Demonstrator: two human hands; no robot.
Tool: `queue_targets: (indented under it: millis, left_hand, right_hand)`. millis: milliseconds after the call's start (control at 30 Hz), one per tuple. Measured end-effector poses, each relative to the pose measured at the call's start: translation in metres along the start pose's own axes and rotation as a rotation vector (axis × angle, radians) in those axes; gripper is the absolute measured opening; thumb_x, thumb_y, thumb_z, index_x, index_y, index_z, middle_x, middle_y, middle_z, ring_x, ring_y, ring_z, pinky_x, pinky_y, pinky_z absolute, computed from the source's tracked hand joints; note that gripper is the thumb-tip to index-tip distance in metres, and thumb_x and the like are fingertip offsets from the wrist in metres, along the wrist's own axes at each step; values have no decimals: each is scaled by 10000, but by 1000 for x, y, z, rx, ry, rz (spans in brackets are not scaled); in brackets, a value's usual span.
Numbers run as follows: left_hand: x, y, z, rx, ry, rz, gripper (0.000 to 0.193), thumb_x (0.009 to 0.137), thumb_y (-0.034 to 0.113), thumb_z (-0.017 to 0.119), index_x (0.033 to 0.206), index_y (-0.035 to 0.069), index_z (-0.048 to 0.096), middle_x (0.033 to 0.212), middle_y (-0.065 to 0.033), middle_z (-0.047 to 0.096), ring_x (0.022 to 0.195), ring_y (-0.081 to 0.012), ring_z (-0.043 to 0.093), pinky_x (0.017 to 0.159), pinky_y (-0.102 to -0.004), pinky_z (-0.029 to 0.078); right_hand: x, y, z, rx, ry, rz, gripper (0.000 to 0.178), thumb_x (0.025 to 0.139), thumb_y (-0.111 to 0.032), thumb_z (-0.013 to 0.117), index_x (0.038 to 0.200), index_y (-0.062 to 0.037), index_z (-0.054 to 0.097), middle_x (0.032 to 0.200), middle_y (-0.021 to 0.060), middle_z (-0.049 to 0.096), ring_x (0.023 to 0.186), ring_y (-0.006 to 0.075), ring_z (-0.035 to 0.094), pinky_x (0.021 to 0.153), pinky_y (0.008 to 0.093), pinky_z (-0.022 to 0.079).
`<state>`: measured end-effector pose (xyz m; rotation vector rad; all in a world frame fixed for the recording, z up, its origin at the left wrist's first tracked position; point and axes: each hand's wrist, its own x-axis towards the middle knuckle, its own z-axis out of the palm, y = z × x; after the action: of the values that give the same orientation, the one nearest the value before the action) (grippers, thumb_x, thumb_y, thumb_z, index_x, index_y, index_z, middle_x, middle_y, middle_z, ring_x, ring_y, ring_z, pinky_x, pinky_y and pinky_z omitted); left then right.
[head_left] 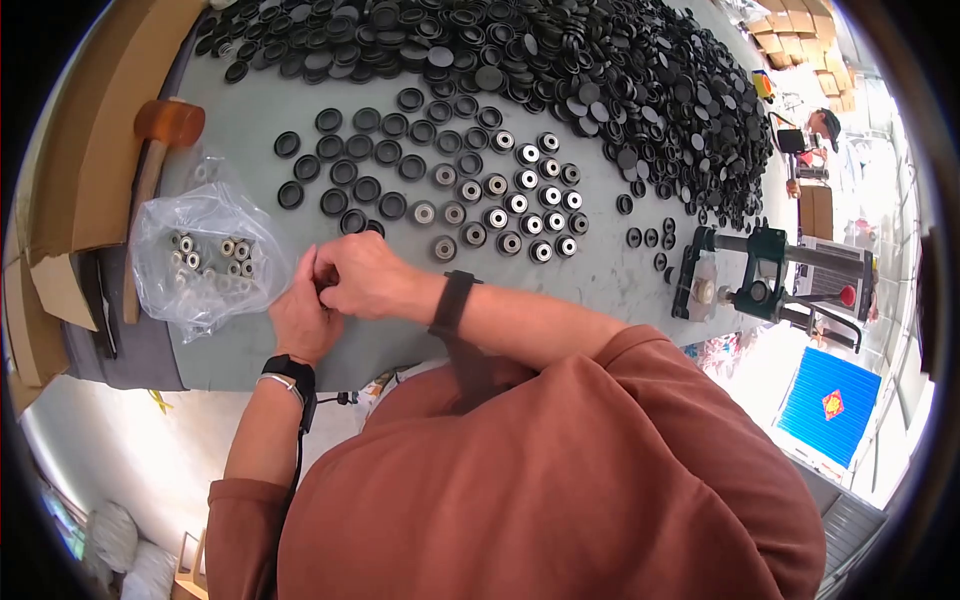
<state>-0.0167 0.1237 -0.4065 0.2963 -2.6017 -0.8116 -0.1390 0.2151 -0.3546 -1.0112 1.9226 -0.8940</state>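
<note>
My left hand [303, 318] and my right hand [368, 277] meet over the near left part of the table. Both have curled fingers pressed together, and what they may hold is hidden between them. Close to the left hand lies a clear plastic bag [158, 225] with small metal bearings [240, 249] inside. Just beyond the right hand, round black caps [366, 189] are spread out singly, hollow side up. To their right, several caps have a silvery bearing [526, 180] seated in the middle.
A large heap of black caps [640, 110] covers the table's far side. At the left lie a mallet [170, 123] and a cardboard box [95, 150]. A dark green hand press [765, 275] stands at the right edge. Another person [824, 126] is in the right background.
</note>
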Motion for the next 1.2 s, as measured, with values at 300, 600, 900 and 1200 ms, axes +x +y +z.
queue_targets:
  millis: [300, 600, 900, 1200]
  left_hand:
    - [1, 2, -2, 104, -28, -7, 184, 735, 63, 639, 897, 55, 554, 733, -81, 565, 591, -233, 565, 518, -336, 435]
    - [0, 4, 0, 136, -16, -9, 228, 702, 87, 668, 894, 73, 545, 726, -71, 576, 589, -251, 559, 537, -344, 436]
    - [-1, 1, 0, 150, -7, 7, 228, 707, 95, 668, 896, 72, 542, 724, -69, 572, 586, -250, 560, 514, -339, 435]
    - [-5, 3, -4, 76, -59, -182, 324, 753, 120, 656, 1022, 56, 488, 737, -74, 578, 621, -238, 582, 537, -324, 452]
  right_hand:
    - [-37, 64, -133, -261, 414, 176, 269, 669, -174, 662, 888, -18, 653, 827, 129, 620, 731, 245, 613, 690, 328, 490]
    - [-22, 94, -133, -542, 376, -9, 218, 688, -147, 654, 864, -18, 650, 810, 134, 607, 753, 300, 586, 695, 367, 470]
    - [-24, 93, -138, -527, 355, -4, 177, 664, -101, 654, 812, -4, 647, 824, 170, 594, 779, 329, 574, 706, 383, 464]
    - [-17, 74, -130, -560, 360, -73, 233, 635, -98, 701, 846, -12, 654, 786, 156, 597, 692, 292, 597, 626, 345, 474]
